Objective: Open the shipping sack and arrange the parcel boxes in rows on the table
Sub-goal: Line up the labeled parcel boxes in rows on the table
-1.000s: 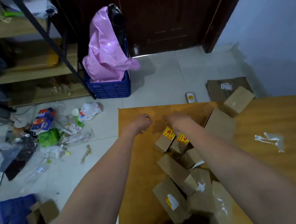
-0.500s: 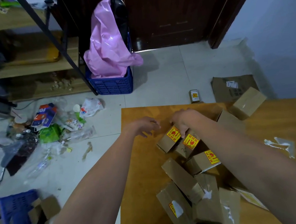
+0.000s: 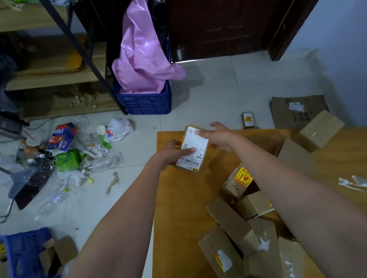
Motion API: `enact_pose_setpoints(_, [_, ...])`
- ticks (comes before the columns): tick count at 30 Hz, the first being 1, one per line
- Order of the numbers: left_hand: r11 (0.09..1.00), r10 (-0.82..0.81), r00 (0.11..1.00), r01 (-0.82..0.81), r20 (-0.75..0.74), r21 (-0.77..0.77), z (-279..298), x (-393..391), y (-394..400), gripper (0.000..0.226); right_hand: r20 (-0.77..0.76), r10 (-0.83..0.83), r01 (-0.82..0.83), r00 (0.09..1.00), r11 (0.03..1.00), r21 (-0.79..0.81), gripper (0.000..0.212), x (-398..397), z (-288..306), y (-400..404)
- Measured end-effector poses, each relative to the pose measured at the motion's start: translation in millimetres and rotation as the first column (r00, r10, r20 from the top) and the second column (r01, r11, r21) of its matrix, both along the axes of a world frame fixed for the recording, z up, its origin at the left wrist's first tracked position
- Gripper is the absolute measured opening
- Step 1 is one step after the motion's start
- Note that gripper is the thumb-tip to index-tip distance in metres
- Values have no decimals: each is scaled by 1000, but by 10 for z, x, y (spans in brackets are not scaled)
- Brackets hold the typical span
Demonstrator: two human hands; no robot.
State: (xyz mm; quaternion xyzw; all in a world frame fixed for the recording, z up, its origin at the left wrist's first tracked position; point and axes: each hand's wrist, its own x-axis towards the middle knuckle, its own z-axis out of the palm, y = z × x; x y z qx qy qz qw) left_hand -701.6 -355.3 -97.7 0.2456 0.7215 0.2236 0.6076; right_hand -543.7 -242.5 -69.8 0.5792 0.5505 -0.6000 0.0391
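Small brown cardboard box with a white paper label (image 3: 192, 149) is now lifted at the far corner of the wooden table (image 3: 182, 203); left hand (image 3: 172, 153) grips it, right hand (image 3: 217, 134) touches it with spread fingers.

I see my left hand (image 3: 172, 152) gripping a small parcel box (image 3: 193, 149) with a white label at the far left corner of the table (image 3: 178, 203), my right hand (image 3: 218, 136) touching its far end with straight fingers.

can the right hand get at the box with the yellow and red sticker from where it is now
Probably yes. The right hand only touches the labelled box that the left hand grips, and the stickered box lies uncovered beside the right forearm.
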Motion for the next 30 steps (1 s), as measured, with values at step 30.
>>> enact_pose_setpoints(30, [976, 218, 928, -202, -303, 84, -263, -332, -172, 38, 57, 76, -82, 995, 989, 123, 38, -759, -541, -647])
